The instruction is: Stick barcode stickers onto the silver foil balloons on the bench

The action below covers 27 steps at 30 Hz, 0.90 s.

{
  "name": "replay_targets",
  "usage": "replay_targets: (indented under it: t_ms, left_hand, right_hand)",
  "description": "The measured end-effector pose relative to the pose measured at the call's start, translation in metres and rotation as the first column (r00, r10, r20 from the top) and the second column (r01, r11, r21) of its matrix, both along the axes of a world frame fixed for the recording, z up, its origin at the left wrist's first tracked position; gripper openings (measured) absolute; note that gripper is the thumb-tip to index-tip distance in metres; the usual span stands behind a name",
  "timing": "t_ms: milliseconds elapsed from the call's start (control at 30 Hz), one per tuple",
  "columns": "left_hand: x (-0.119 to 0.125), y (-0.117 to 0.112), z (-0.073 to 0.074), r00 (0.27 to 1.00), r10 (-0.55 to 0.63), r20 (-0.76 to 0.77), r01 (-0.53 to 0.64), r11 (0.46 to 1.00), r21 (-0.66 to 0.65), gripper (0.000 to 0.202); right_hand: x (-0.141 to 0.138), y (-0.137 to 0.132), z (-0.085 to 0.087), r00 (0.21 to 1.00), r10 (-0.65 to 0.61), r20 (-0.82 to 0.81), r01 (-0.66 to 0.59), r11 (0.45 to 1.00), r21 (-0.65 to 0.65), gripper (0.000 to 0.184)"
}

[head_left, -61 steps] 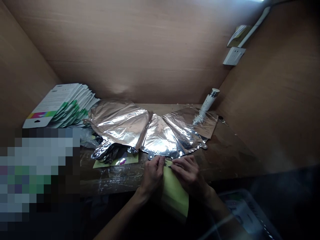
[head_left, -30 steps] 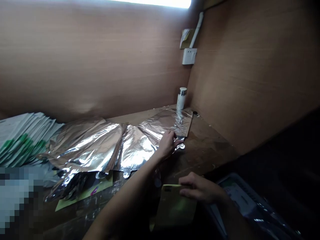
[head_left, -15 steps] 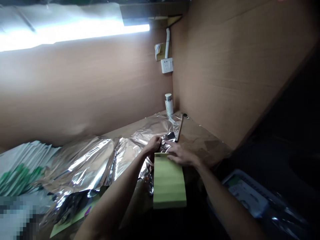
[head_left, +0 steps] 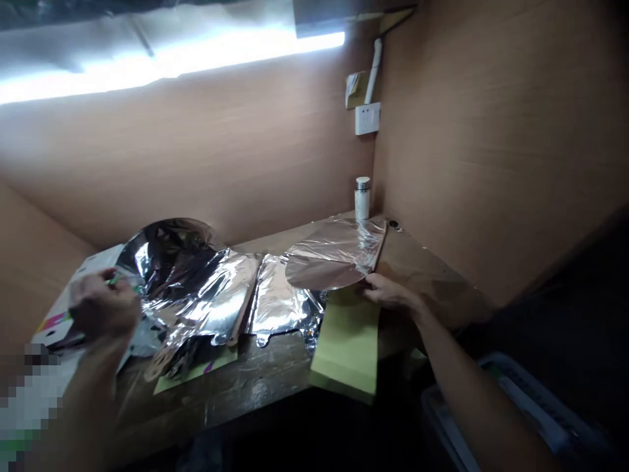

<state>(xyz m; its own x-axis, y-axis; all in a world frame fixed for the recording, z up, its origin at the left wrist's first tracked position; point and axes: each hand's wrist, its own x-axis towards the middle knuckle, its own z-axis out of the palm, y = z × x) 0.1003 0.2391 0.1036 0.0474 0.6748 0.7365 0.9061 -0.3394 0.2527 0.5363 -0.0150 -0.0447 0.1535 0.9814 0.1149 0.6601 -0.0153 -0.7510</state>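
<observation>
My left hand [head_left: 105, 305], blurred, is closed at the left over the pile, gripping what looks like a clear plastic bag [head_left: 132, 283] with green print. Beside it, a dark mirror-like foil sheet [head_left: 167, 262] rises in a curve. My right hand [head_left: 393, 293] pinches the near edge of a rounded rose-gold foil sheet [head_left: 324, 269], at the top of a yellow paper block [head_left: 346, 341]. Between the hands lie flat silvery foil pieces [head_left: 280, 301] with small tabs, like uninflated foil balloons.
A white bottle [head_left: 362, 200] stands in the back corner below a wall socket [head_left: 367, 118]. Brown board walls [head_left: 491, 131] enclose the table [head_left: 260, 373]. A yellow sheet [head_left: 196, 375] lies near the front edge, and a plastic bin [head_left: 521, 387] sits low at the right.
My left hand has moved from the centre to the far left and closed on the bag. My right hand now pinches the rounded foil. The view has shifted left.
</observation>
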Motion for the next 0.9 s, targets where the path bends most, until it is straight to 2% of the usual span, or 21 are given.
replay_targets:
  t_ms: [33, 67, 133, 200, 267, 333, 367, 400, 467, 500, 533, 600, 667, 700, 767, 900]
  left_hand:
    - [0.009, -0.016, -0.013, 0.990, -0.136, -0.024, 0.137, 0.990, 0.035, 0.031]
    - [0.022, -0.034, -0.025, 0.955, -0.293, -0.037, 0.293, 0.956, -0.001, 0.031]
    - [0.053, -0.069, -0.045, 0.817, -0.575, 0.043, 0.574, 0.804, -0.154, 0.023]
    - [0.082, -0.094, -0.054, 0.693, -0.702, 0.167, 0.719, 0.654, -0.236, 0.021]
    - [0.101, -0.107, -0.053, 0.616, -0.713, 0.334, 0.787, 0.573, -0.228, 0.021]
    - [0.112, -0.113, -0.048, 0.532, -0.686, 0.495, 0.842, 0.491, -0.225, 0.024]
    - [0.115, -0.116, -0.046, 0.486, -0.678, 0.551, 0.872, 0.420, -0.252, 0.027]
    - [0.117, -0.119, -0.046, 0.441, -0.679, 0.587, 0.897, 0.327, -0.296, 0.031]
    - [0.119, -0.129, -0.051, 0.357, -0.682, 0.638, 0.915, 0.117, -0.387, 0.032]
    - [0.119, -0.134, -0.056, 0.328, -0.668, 0.668, 0.911, 0.037, -0.410, 0.030]
    - [0.119, -0.139, -0.062, 0.310, -0.640, 0.703, 0.910, -0.014, -0.415, 0.027]
    - [0.118, -0.147, -0.076, 0.303, -0.570, 0.764, 0.917, -0.044, -0.396, 0.028]
    - [0.116, -0.151, -0.086, 0.321, -0.518, 0.793, 0.924, -0.012, -0.382, 0.030]
    - [0.115, -0.153, -0.089, 0.327, -0.502, 0.801, 0.926, 0.003, -0.377, 0.030]
    - [0.112, -0.154, -0.091, 0.322, -0.473, 0.820, 0.932, 0.007, -0.361, 0.031]
    - [0.105, -0.156, -0.088, 0.326, -0.448, 0.832, 0.936, 0.026, -0.352, 0.033]
  right_hand:
    - [0.000, 0.003, 0.003, 0.991, -0.022, -0.135, 0.029, 0.998, 0.052, 0.040]
    - [0.002, 0.007, 0.008, 0.961, -0.054, -0.271, 0.085, 0.991, 0.107, 0.046]
    - [0.007, 0.015, 0.018, 0.869, -0.111, -0.483, 0.231, 0.953, 0.197, 0.054]
    - [0.010, 0.018, 0.030, 0.828, -0.118, -0.548, 0.279, 0.935, 0.219, 0.058]
    - [0.004, 0.012, 0.042, 0.818, -0.080, -0.570, 0.199, 0.968, 0.150, 0.057]
    - [-0.013, -0.001, 0.052, 0.807, -0.014, -0.590, 0.035, 0.999, 0.026, 0.053]
    - [-0.025, -0.008, 0.057, 0.814, 0.036, -0.579, -0.066, 0.997, -0.030, 0.051]
    - [-0.039, -0.015, 0.061, 0.827, 0.097, -0.554, -0.159, 0.985, -0.064, 0.049]
    - [-0.065, -0.023, 0.068, 0.848, 0.219, -0.482, -0.296, 0.951, -0.088, 0.045]
    - [-0.077, -0.024, 0.071, 0.861, 0.269, -0.431, -0.335, 0.939, -0.082, 0.043]
    - [-0.088, -0.024, 0.074, 0.881, 0.303, -0.363, -0.351, 0.934, -0.072, 0.040]
    - [-0.106, -0.021, 0.076, 0.942, 0.284, -0.178, -0.293, 0.956, -0.031, 0.034]
    - [-0.123, -0.016, 0.074, 0.987, 0.147, 0.058, -0.151, 0.986, 0.067, 0.026]
    - [-0.131, -0.014, 0.071, 0.985, 0.054, 0.165, -0.077, 0.988, 0.136, 0.024]
    - [-0.147, -0.012, 0.065, 0.936, -0.093, 0.340, 0.000, 0.964, 0.265, 0.026]
    - [-0.165, -0.012, 0.055, 0.808, -0.195, 0.556, -0.047, 0.919, 0.391, 0.039]
